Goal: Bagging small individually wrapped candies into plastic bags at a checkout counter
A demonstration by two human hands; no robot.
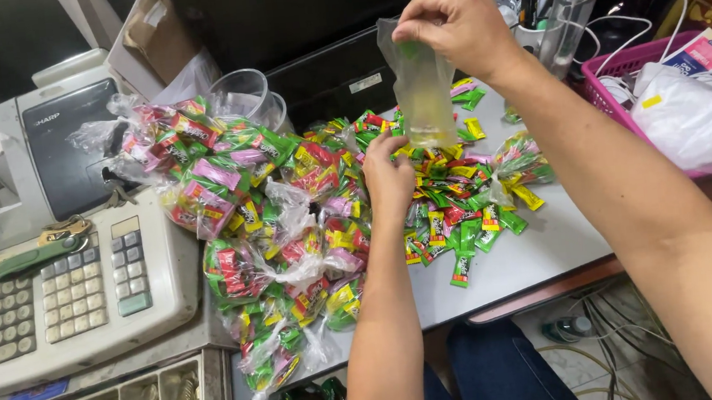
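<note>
Bag [421, 91] between both hands.

The right hand [456, 24] pinches the top of a clear plastic bag [422, 91]; the left hand [388, 176] reaches among loose candy wrappers [455, 208], green, yellow and red, below it. Left of the left hand lie tied clear bags of candies [244, 201]. Farther left stands a cash register's dark screen [81, 147]. Right of the right hand, a pink-and-white packet [699, 51] rests in a pink basket [611, 75].
</note>
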